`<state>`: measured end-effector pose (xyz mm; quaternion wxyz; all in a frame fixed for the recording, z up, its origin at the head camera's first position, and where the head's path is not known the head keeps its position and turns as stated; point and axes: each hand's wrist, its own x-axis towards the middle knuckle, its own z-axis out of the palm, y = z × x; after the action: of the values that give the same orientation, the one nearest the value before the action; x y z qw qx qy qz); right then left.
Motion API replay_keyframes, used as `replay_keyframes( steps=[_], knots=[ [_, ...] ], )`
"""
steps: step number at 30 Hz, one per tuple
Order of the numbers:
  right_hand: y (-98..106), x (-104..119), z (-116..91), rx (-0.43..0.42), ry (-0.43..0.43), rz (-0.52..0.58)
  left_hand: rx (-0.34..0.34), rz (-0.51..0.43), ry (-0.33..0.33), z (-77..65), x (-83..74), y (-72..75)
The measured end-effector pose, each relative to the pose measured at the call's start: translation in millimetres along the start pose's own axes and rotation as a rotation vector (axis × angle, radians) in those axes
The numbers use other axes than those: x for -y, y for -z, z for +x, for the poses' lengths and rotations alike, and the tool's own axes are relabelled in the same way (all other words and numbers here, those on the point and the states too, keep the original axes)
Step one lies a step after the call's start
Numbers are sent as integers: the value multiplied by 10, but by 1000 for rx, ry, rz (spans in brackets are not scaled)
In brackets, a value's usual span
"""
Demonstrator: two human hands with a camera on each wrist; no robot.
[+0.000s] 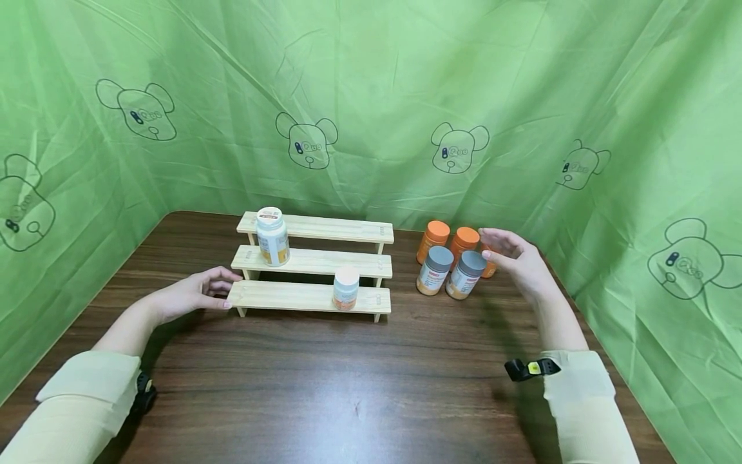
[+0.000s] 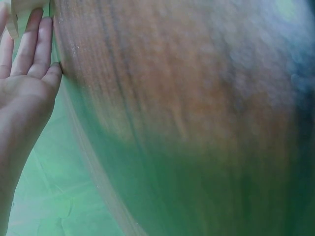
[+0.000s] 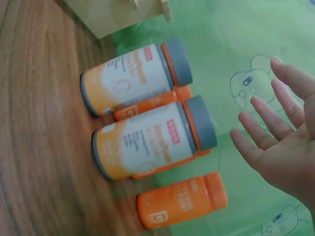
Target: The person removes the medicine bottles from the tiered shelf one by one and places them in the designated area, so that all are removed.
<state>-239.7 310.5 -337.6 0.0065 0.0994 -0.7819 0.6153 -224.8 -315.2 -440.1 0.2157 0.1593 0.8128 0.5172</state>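
Observation:
My left hand (image 1: 188, 296) is at the left end of a three-step wooden rack (image 1: 290, 295), its fingertips at the lowest step. Its fingers look fairly straight in the left wrist view; whether they touch the wood is unclear. On the right, my right hand (image 1: 524, 270) hovers beside a group of bottles, fingers spread and holding nothing in the right wrist view. Two white-and-orange bottles with grey lids, a left one (image 1: 435, 270) and a right one (image 1: 466, 275), stand in front. Behind are orange bottles (image 1: 433, 241), one of them (image 3: 182, 201) nearest my right hand.
A white bottle (image 1: 272, 238) stands on the rack's middle step at the left. A smaller white-and-orange bottle (image 1: 346, 289) is on the lowest step, toward the right. Green cloth (image 1: 371, 77) walls in the brown wooden table (image 1: 348, 386) at the back and sides.

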Motion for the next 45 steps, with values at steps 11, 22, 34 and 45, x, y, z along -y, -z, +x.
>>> replay_keyframes(
  steps=[11, 22, 34, 45],
  knots=[
    [-221, 267, -1, 42, 72, 56, 1, 5, -4, 10, 1, 8],
    [-480, 473, 0, 50, 157, 147, 7, 6, -5, 16, 12, 20],
    [-754, 689, 27, -4, 160, 157, 13, -11, -6, 16, 26, 24],
    [-1002, 864, 99, 41, 182, 208, 9, 6, -6, 11, 18, 19]
  ],
)
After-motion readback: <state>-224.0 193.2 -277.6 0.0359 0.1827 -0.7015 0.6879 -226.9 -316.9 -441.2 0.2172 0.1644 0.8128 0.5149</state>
